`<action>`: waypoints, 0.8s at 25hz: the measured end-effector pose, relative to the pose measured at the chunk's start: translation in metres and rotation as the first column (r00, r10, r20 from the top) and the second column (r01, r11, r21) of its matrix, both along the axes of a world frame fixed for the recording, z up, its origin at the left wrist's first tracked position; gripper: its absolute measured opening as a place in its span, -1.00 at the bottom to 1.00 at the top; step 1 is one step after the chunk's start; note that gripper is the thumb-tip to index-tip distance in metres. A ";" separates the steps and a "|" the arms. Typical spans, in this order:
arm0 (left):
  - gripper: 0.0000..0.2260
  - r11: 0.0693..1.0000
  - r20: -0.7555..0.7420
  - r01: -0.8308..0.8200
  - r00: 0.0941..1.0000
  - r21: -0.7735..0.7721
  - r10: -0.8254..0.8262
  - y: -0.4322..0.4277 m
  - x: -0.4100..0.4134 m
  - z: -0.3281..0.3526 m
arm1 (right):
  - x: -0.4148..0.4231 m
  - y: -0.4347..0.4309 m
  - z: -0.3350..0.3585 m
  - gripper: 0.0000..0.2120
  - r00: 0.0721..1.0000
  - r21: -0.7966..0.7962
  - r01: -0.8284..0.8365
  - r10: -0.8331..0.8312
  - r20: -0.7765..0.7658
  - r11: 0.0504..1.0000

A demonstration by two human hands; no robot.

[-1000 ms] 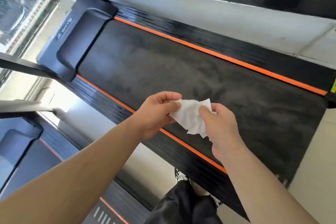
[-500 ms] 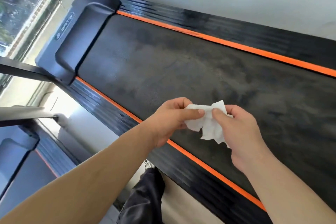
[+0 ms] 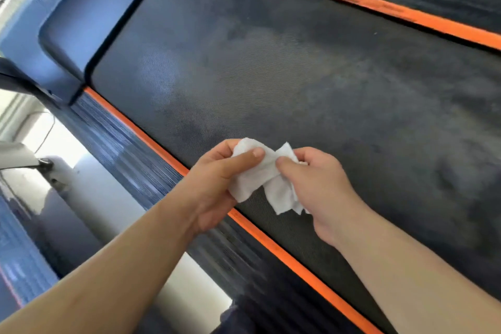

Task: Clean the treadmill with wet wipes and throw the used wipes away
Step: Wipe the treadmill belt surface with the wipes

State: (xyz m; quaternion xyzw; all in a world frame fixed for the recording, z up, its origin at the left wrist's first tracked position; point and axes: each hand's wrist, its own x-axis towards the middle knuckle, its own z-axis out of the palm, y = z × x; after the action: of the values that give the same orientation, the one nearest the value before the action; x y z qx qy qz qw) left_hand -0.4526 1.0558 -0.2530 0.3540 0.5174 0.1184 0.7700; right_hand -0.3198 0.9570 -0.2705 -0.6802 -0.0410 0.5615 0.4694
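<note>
The left hand (image 3: 217, 184) and the right hand (image 3: 320, 187) are holding 1 crumpled white wipe (image 3: 260, 179) between them, over the near edge of the treadmill belt (image 3: 298, 76). Each hand is pinching the wipe, thumb on top and fingers curled beneath. The 2 thumbs are lying close together on it, and loose corners are hanging below the right hand. Whether the wipe is touching the belt cannot be told.

Both bare forearms are reaching in from below, crossing the near orange stripe (image 3: 271, 244) and the near side rail (image 3: 130, 149) and hiding parts of them. A 2nd orange stripe (image 3: 379, 3) is running along the far edge of the belt. At the upper left the motor cover (image 3: 89, 16) is closing off the end of the belt. Pale floor (image 3: 89, 184) is showing to the left of the rail, blurred.

The belt is showing a dark, fine weave patched with greyish, dusty smears. The rail is looking black and ribbed lengthwise. The cover is looking smooth, dark and round-cornered, and the wipe soft, thin and creased.
</note>
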 end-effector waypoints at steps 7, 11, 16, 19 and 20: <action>-0.65 0.973 -0.064 -0.230 0.971 -0.015 0.228 0.100 -0.054 -0.057 | -0.025 0.125 -0.051 -0.85 0.933 0.009 -0.033 0.027 0.359 0.999; -0.83 0.971 -0.222 -0.211 0.947 0.111 0.231 0.157 -0.069 -0.065 | -0.016 0.202 -0.072 -0.71 0.855 0.025 -0.124 0.094 0.510 0.992; -0.73 0.690 -0.473 0.192 0.847 0.697 0.242 0.251 -0.078 -0.059 | -0.011 0.262 -0.082 -0.73 0.589 -0.016 -0.378 0.254 0.767 0.926; -0.62 0.132 -0.765 0.753 0.635 0.644 0.108 0.282 -0.085 -0.100 | -0.025 0.291 -0.097 -0.62 0.182 -0.275 -0.610 0.469 0.864 0.744; -0.56 0.045 -0.834 0.833 0.550 0.551 0.025 0.281 -0.090 -0.123 | -0.032 0.297 -0.103 -0.63 0.106 -0.361 -0.639 0.543 0.833 0.679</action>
State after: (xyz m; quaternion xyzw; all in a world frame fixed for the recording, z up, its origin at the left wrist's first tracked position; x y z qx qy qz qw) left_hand -0.5425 1.3369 -0.3757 0.9025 0.4112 0.0219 0.1265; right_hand -0.3522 1.2542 -0.3736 -0.7694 -0.5783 0.2363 0.1334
